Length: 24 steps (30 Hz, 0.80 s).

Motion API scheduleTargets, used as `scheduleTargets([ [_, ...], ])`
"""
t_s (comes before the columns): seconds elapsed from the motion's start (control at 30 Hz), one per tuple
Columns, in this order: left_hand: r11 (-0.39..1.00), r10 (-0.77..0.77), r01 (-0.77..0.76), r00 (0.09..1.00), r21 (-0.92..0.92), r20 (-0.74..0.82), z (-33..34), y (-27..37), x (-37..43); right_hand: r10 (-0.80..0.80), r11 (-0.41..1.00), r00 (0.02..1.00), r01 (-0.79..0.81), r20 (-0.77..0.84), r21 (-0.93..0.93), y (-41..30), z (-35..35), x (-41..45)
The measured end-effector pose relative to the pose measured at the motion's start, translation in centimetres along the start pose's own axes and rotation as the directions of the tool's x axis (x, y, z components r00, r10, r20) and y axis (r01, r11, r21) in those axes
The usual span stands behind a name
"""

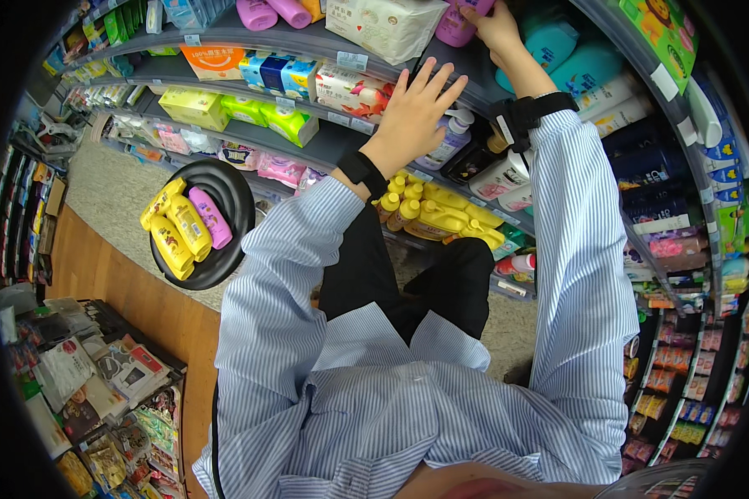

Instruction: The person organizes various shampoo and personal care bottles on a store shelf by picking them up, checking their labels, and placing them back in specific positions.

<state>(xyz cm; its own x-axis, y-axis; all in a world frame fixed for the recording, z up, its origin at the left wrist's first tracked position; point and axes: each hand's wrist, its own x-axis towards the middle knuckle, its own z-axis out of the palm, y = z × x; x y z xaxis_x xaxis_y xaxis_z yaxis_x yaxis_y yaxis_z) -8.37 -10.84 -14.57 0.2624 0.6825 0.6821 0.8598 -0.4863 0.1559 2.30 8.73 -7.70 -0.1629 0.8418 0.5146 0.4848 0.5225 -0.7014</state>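
Note:
My right hand (pixel 498 30) grips a purple-pink plastic bottle (pixel 454 28) on the top shelf, at the upper edge of the view. Its far end is cut off by the frame. My left hand (pixel 412 121) has its fingers spread in front of the shelf edge and holds nothing; whether it touches the edge I cannot tell. Beside the gripped bottle lies a white soft pack of tissues (pixel 384 28). Teal bottles (pixel 549 47) lie to the right of my right wrist. Below my left hand, a lavender pump bottle (pixel 449 140) stands on a lower shelf.
On a round black stool (pixel 240 249) at the left lie several yellow bottles (pixel 190 227) and one purple bottle (pixel 210 218). Tissue packs (pixel 279 75) and yellow jugs (pixel 434 218) fill the lower shelves. Behind on the left is a rack of packaged goods (pixel 100 387); more shelving curves along the right.

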Motion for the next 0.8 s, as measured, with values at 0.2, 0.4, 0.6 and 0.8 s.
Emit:
scheduleTargets([
  [0.2, 0.999, -0.020, 0.020, 1.000, 0.029, 0.014, -0.1, -0.2, -0.3, -0.054, 0.985, 0.982, 0.022, -0.183, -0.174, -0.3, 0.6, 0.0],
  [0.4, 1.000, -0.003, 0.003, 1.000, 0.016, -0.017, 0.0, 0.3, 0.0, -0.399, 0.833, 0.917, 0.365, 0.007, -0.417, 0.2, -1.2, 1.3],
  [0.6, 0.998, -0.003, 0.004, 1.000, 0.057, -0.024, 0.2, -0.1, -0.4, -0.579, 0.056, 0.733, 0.473, 0.358, -0.879, 0.0, -0.2, 2.1],
  [0.8, 0.999, -0.007, 0.008, 1.000, 0.037, -0.027, 0.1, -0.3, -0.5, -0.659, 0.670, 0.752, 0.571, -0.025, -0.474, -1.4, 0.5, 0.4],
])
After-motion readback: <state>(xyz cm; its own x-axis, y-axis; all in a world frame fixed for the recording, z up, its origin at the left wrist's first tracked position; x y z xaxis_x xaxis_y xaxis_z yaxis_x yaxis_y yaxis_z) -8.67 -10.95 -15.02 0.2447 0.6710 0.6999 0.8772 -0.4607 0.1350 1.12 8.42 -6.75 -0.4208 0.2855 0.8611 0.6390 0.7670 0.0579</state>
